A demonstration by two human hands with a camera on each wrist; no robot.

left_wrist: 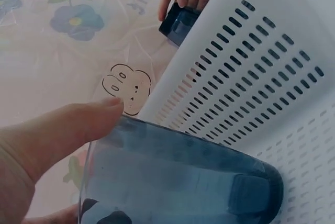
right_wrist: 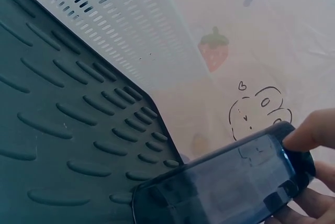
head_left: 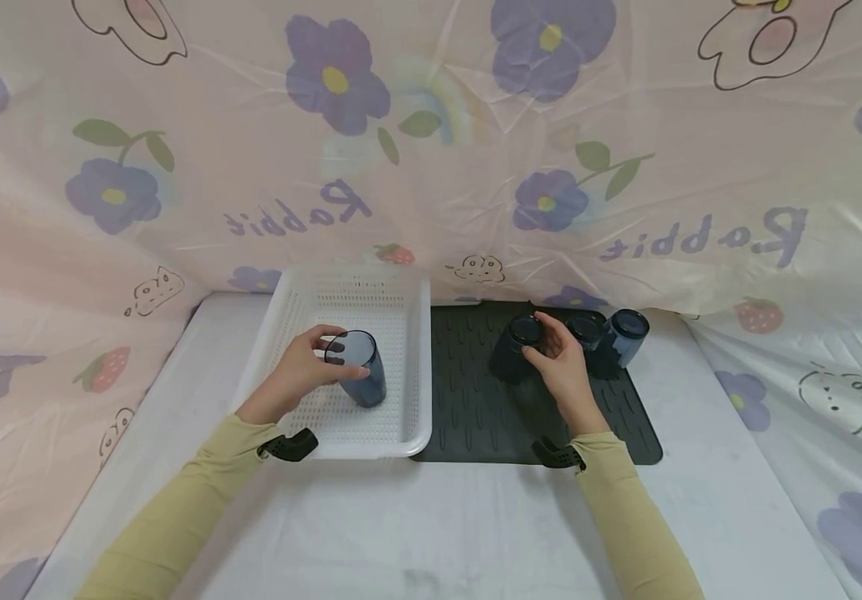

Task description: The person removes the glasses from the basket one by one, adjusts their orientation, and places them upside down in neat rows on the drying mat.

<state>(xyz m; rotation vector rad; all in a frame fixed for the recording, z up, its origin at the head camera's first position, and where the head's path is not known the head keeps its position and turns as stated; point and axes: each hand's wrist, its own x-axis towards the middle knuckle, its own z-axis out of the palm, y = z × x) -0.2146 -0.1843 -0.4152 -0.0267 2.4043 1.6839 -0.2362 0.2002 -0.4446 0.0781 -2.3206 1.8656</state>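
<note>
My left hand [head_left: 292, 371] grips a blue-tinted drinking glass [head_left: 369, 379] near its rim, thumb on one side and fingers on the other. Mouth up and slightly tilted, this glass is inside the outline of the white plastic basket [head_left: 418, 400]; its thick base [left_wrist: 251, 198] points toward the basket floor in the left wrist view. On the black ridged mat [head_left: 468, 417], my right hand [head_left: 566, 371] pinches a second dark blue glass [head_left: 513, 354] near its base. That glass is upside down, its mouth at the mat's surface [right_wrist: 63, 145].
Two more upside-down blue glasses, one partly behind my right hand [head_left: 585, 329] and one farther right [head_left: 626, 333], stand at the mat's back right. The basket adjoins the mat's left edge. A patterned curtain [head_left: 431, 167] rises behind the white table [head_left: 431, 533].
</note>
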